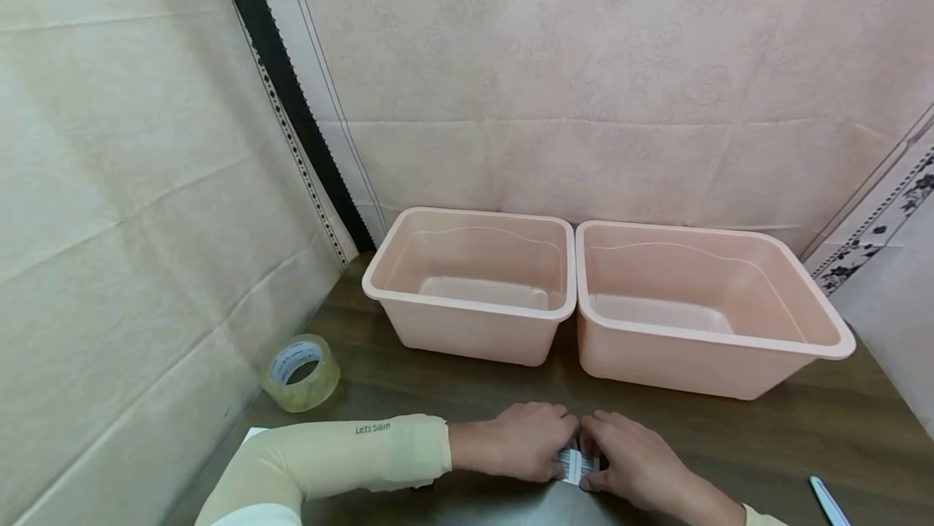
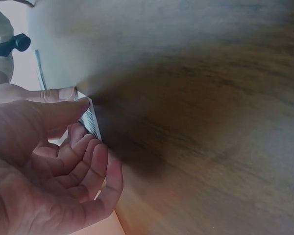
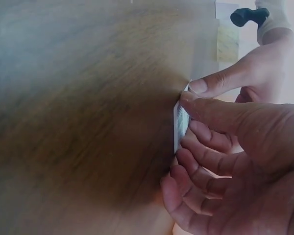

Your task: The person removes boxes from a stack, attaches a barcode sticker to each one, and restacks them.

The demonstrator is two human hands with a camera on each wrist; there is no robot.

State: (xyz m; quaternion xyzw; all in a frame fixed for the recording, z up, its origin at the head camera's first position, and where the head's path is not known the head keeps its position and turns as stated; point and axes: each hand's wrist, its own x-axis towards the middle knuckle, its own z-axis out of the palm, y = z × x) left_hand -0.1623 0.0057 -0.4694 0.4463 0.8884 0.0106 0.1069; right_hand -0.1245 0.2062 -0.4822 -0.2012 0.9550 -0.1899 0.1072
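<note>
A small flat packet with fine grey-blue stripes and a white band lies low over the table between both hands. My left hand grips its left edge, thumb near and fingers behind. At the right edge my right hand pinches it in the same manner. In the left wrist view, one end of the packet shows dark barcode-like lines. The opposite end of the packet looks whitish in the right wrist view. The fingers cover much of it, and its exact kind is unclear.
Two pink plastic bins, the left bin and the right bin, stand side by side behind the hands. A roll of clear tape sits at left. A slim light-blue tool lies at the right front of the wooden table.
</note>
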